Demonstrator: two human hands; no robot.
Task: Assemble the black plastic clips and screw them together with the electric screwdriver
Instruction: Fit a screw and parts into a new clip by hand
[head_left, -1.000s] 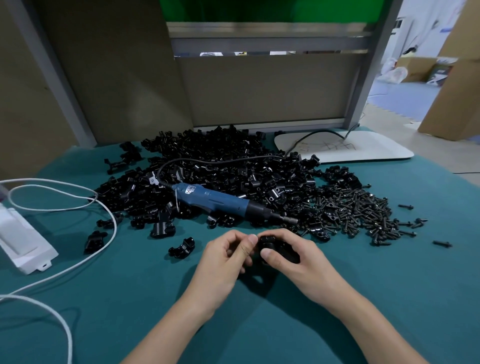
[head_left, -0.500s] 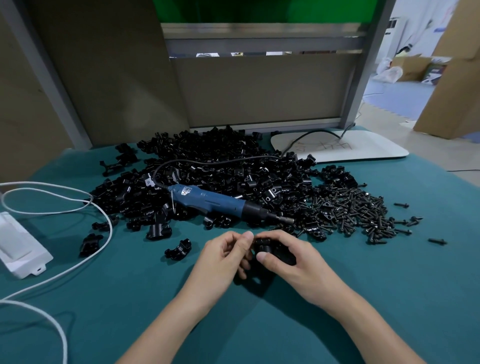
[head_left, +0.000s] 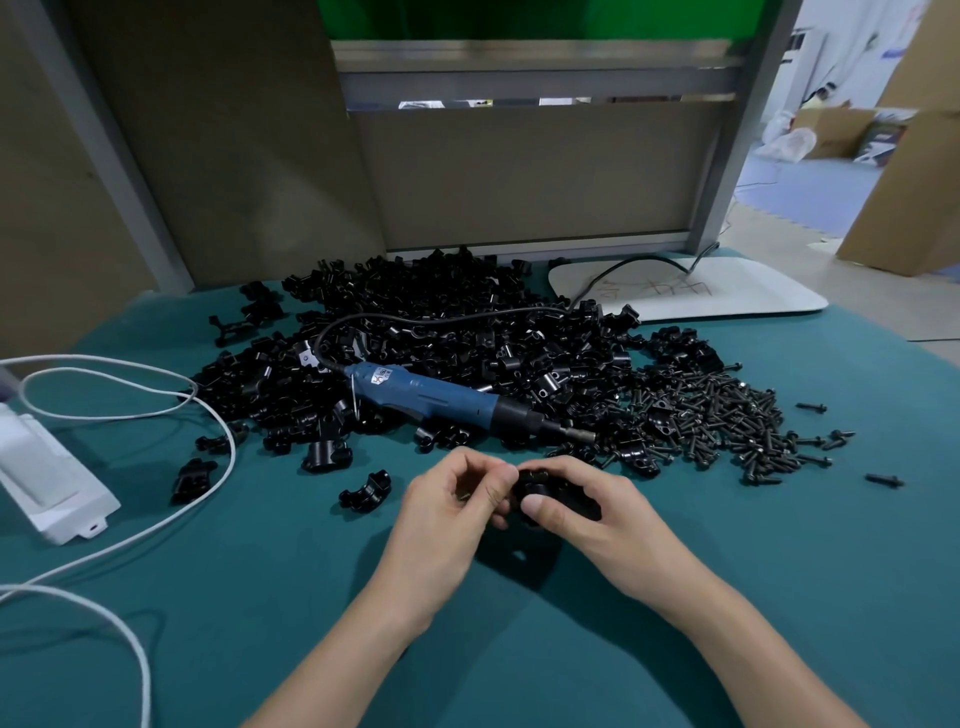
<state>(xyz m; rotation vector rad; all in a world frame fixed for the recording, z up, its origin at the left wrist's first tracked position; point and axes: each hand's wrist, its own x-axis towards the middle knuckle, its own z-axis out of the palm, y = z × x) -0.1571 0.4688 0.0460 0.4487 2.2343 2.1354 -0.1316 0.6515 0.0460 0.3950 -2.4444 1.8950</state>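
My right hand (head_left: 582, 512) grips a black plastic clip (head_left: 537, 486) just above the teal table, thumb on its near side. My left hand (head_left: 452, 506) has curled fingers and pinches at the clip's left end; a small dark screw seems to lie inside its fingers, though I cannot be sure. The blue electric screwdriver (head_left: 441, 400) lies untouched on the big pile of black clips (head_left: 441, 332) behind my hands, tip pointing right. A heap of black screws (head_left: 727, 421) lies to the right of the tip.
Loose clips (head_left: 366, 488) lie left of my hands. A white box (head_left: 47, 478) and its white cable (head_left: 156, 410) sit at the left edge. A white tray (head_left: 696, 293) stands at the back right, before a grey partition (head_left: 519, 171).
Both hands stayed together over the same spot; the fingers shifted slightly around the clip. The camera view drifted a little.
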